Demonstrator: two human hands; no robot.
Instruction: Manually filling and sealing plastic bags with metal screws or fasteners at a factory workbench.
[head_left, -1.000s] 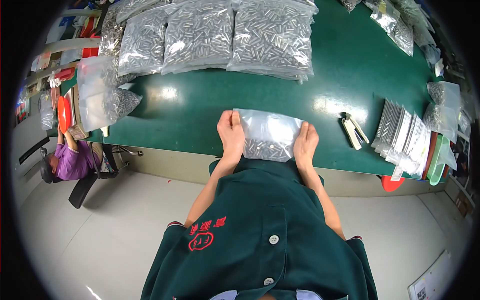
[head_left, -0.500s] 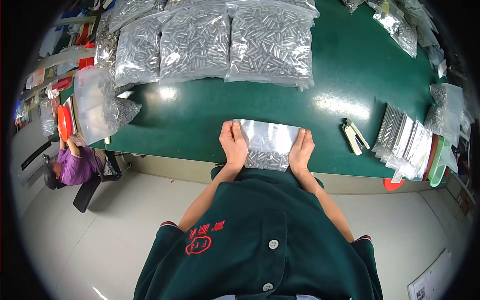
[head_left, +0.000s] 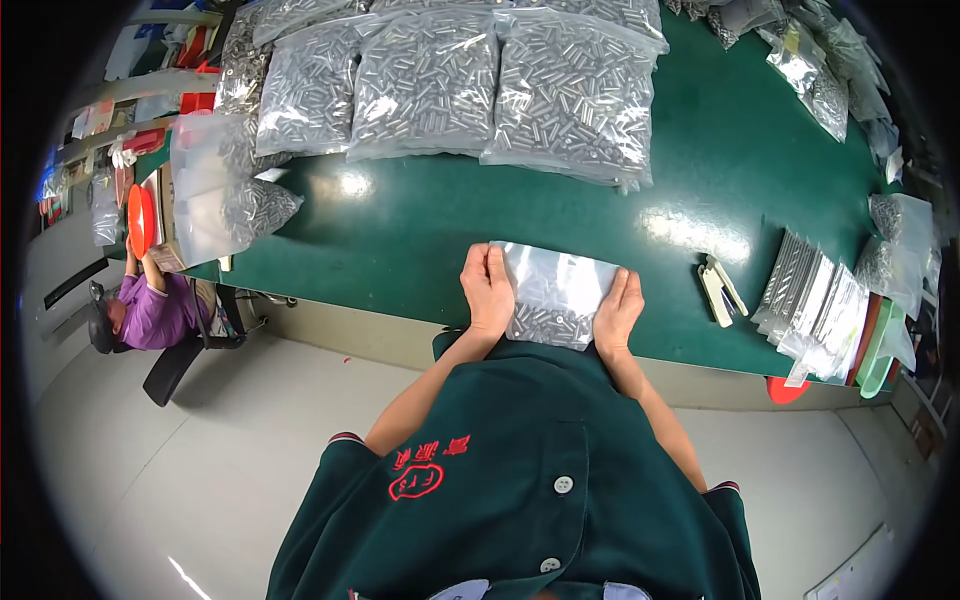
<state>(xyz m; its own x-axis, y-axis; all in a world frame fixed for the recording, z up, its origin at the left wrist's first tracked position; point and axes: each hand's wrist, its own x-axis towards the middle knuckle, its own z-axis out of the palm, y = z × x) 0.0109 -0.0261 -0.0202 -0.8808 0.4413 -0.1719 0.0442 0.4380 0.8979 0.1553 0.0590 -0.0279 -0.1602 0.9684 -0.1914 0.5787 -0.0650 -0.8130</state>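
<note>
A clear plastic bag (head_left: 556, 283) with small metal cylinders gathered in its lower part is stretched between my hands at the table's near edge. My left hand (head_left: 488, 291) grips its left side, thumb on top near the upper corner. On the opposite side, my right hand (head_left: 618, 311) pinches the right edge in the same manner. The bag's upper half lies flat and holds no pieces. To the right of my right hand, a cream stapler (head_left: 721, 291) rests on the green table (head_left: 420, 225).
Large bags of metal cylinders (head_left: 572, 95) stand along the table's far side. At the right are a row of flat packets (head_left: 806, 300) and a green tray (head_left: 878, 345). Another person in purple (head_left: 160, 312) sits at the far left by a red round object (head_left: 140, 219).
The view has shifted, so the table and its contents appear displaced and slightly turned. Both hands still hold the bag by its sides in much the same pose.
</note>
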